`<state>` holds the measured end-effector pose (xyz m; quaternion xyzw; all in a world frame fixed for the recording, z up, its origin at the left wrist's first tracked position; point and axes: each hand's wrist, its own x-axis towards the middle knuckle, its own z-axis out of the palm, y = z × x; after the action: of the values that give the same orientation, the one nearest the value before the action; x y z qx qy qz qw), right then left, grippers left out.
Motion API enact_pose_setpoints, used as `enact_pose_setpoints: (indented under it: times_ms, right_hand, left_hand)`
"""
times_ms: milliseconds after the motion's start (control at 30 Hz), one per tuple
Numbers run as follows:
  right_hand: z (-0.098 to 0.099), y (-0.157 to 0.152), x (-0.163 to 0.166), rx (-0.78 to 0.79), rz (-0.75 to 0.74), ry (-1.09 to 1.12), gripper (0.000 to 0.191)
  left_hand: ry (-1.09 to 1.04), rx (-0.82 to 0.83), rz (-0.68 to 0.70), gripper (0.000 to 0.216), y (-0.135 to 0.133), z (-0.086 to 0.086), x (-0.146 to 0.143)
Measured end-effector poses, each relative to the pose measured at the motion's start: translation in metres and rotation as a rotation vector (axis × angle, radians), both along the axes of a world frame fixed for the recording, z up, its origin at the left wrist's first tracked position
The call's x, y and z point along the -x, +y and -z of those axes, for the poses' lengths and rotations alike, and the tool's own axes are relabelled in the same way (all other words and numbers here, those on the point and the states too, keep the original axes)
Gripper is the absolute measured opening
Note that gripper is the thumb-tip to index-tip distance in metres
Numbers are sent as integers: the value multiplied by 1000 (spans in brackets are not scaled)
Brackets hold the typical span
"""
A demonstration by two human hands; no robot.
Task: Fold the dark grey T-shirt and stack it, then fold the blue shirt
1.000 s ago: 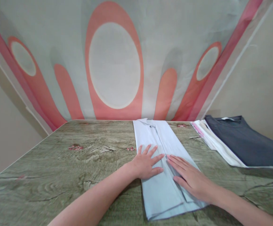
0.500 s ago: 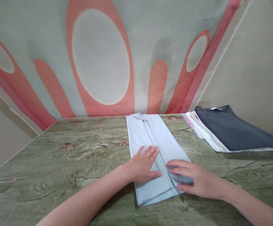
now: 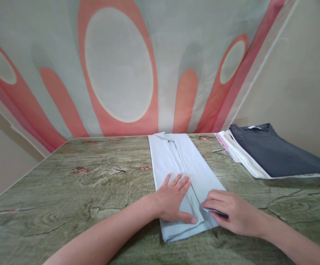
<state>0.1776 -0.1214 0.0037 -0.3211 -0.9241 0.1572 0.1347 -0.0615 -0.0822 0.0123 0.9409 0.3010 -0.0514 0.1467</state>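
Observation:
A pale blue shirt (image 3: 167, 158), folded into a long narrow strip, lies on the table with its collar at the far edge. My left hand (image 3: 173, 198) rests flat on its near part, fingers spread and thumb stretched out toward the right. On the right side of the shirt's near end, my right hand (image 3: 223, 209) is closed on a fold of the cloth, pinched between thumb and fingers and lifted slightly. The fingertips of the right hand are partly hidden behind the knuckles.
A stack of folded clothes lies at the right, with a dark grey T-shirt (image 3: 281, 152) on top and white garments (image 3: 248, 162) beneath. The wood-patterned table (image 3: 99, 187) meets a wall with a pink and grey hanging (image 3: 165, 73) behind it.
My right hand has closed its fingers on the shirt's right edge, where they were loosely apart before. My left hand has slid slightly nearer and to the right on the cloth.

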Motion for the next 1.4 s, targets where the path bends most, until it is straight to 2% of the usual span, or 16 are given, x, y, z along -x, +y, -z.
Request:
enact_pose_setpoints:
  times_ms: [200, 367, 600, 767, 933, 1033, 1100, 1200, 1267, 1400]
  right_hand:
    - [7, -1, 0, -21, -9, 112, 28]
    - [1, -3, 4, 22, -32, 46, 28]
    - [-1, -3, 2, 9, -25, 100, 28]
    - [1, -4, 2, 26, -24, 95, 27]
    - [-5, -5, 5, 161, -18, 78, 25]
    - [-15, -2, 0, 302, -43, 115, 22]
    - [-18, 6, -8, 337, -11, 166, 22]
    - [-11, 23, -25, 216, 160, 258, 26]
    - [1, 36, -35, 97, 241, 270, 30]
    - [23, 48, -38, -15, 226, 158, 41]
  left_hand:
    - [-13, 15, 3, 100, 0, 0, 0]
    - [-4, 17, 13, 97, 1, -1, 1]
    - [-77, -10, -75, 71, 3, -6, 0]
    - [-62, -6, -74, 65, -3, -9, -3]
    - [-22, 26, -67, 68, -11, -10, -5]
    - [-37, 58, -30, 71, -9, -17, -3]
    - [-55, 67, -16, 69, -4, -24, 0]
    - [-51, 21, -56, 62, 7, -27, 5]
    - [-21, -44, -116, 58, 12, -19, 9]
    - [11, -161, -186, 61, 18, 6, 17]
